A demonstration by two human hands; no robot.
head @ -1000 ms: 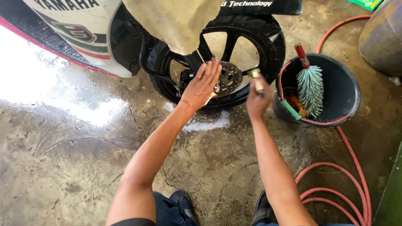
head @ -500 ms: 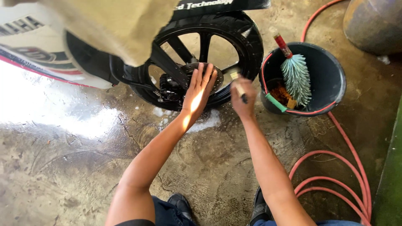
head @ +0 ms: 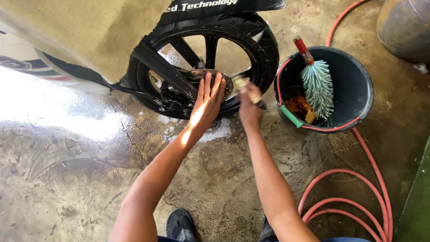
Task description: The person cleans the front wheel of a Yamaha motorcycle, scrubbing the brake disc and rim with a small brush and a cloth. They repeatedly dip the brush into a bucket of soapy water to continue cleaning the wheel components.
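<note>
A small brush [head: 249,93] is clenched in the right hand [head: 249,110], its long axis slanting up-left, bristles toward the brake disc [head: 214,80] of the black wheel [head: 206,62]. The left hand [head: 207,104] is laid flat and released, fingers pointing up onto the disc. Just right of the wheel a dark bucket [head: 354,89] is seen, holding a teal bottle brush [head: 316,85]. A red hose [head: 358,179] is coiled on the wet concrete floor [head: 67,179], where open room is left.
</note>
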